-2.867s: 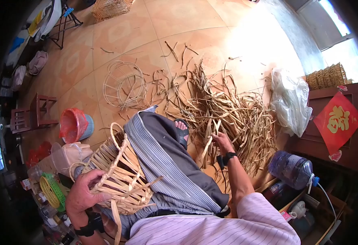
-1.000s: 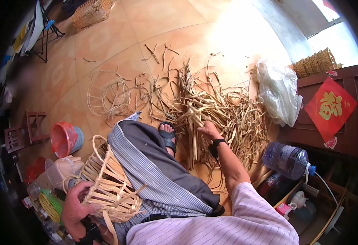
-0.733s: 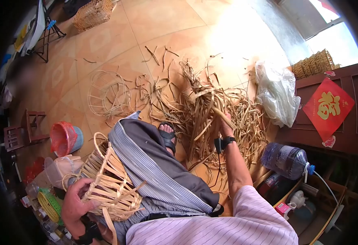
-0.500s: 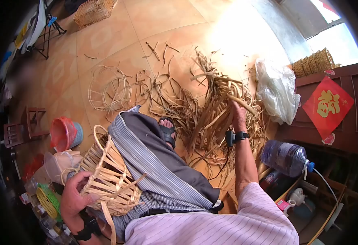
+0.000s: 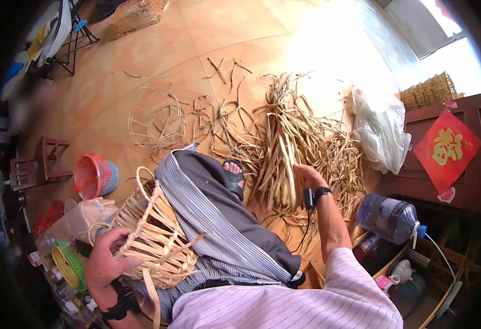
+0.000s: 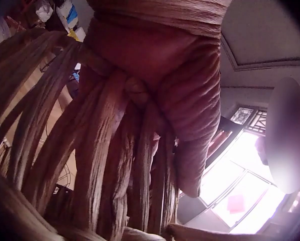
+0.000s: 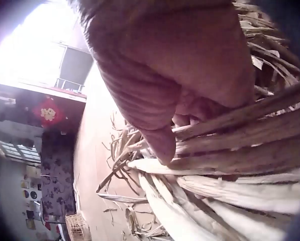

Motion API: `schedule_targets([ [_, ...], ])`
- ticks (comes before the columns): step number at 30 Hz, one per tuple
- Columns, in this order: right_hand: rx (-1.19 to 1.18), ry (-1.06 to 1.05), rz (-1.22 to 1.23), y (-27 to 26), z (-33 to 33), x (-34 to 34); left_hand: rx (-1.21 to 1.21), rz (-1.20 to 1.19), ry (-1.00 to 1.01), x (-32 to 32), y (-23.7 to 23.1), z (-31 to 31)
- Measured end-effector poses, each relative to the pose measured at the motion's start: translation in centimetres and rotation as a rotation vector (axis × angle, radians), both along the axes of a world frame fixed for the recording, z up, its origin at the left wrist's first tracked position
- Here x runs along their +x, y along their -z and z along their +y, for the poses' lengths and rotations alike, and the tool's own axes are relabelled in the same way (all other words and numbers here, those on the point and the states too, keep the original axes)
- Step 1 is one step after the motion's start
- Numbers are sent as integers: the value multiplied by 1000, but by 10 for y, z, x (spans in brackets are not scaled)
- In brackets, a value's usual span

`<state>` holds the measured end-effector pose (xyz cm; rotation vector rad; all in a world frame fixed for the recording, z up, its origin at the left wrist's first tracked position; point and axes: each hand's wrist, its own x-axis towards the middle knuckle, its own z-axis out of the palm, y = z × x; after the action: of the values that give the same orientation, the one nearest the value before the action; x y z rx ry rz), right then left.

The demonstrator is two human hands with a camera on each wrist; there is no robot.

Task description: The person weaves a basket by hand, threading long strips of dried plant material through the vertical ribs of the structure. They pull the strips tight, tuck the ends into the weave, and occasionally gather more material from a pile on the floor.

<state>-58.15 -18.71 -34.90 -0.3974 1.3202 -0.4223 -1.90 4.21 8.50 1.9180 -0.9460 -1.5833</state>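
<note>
On the lap lies a partly woven basket [image 5: 161,236] of pale flat strips, tipped sideways, with a rope-like rim and looped handles. My left hand [image 5: 107,260] grips its side; in the left wrist view the thumb [image 6: 190,165] stays outside while the other fingers are mostly hidden behind the strips. My right hand [image 5: 312,180] is low over a heap of dried plant strips [image 5: 284,148] on the floor. Seen from the right wrist, its thumb [image 7: 160,143] presses along several long strips [image 7: 230,150], with the other fingers curled in behind them.
A round frame of thin rods [image 5: 158,118] and loose scraps lie on the tiled floor. A plastic bag [image 5: 382,131] and a large water bottle [image 5: 388,218] are at the right. A lined bin [image 5: 95,175] and small stool [image 5: 43,162] stand left; a sandalled foot [image 5: 233,176] borders the heap.
The right hand gripped and raised a bundle of strips, carried it rightward, and now has it lower, spread lengthwise over the heap. The left hand keeps its grip on the basket.
</note>
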Motion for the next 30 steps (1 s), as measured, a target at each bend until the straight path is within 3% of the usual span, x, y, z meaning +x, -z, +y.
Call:
schedule_targets([
  [2, -37, -92, 125, -4, 7, 10, -17, 7, 1, 0, 1, 2],
  [7, -66, 44, -112, 0, 28, 16, -13, -1, 27, 1, 0, -1],
  [10, -30, 5, -158, -8, 35, 13, -13, 3, 26, 1, 1, -1],
  [15, 18, 47, -178, 21, 48, 4, -9, 22, 4, 0, 0, -1],
  [19, -4, 103, -98, 14, 57, 13, -7, 4, 22, 1, 0, 0],
  [22, -18, -66, -31, -3, 55, 20, -16, 9, 18, 0, 0, -1],
  [26, -47, -106, -41, 1, 58, 14, -13, 5, 13, -2, -1, -1],
  [30, -58, 59, -85, -3, 67, 19, -19, 27, 11, -1, 0, -1],
])
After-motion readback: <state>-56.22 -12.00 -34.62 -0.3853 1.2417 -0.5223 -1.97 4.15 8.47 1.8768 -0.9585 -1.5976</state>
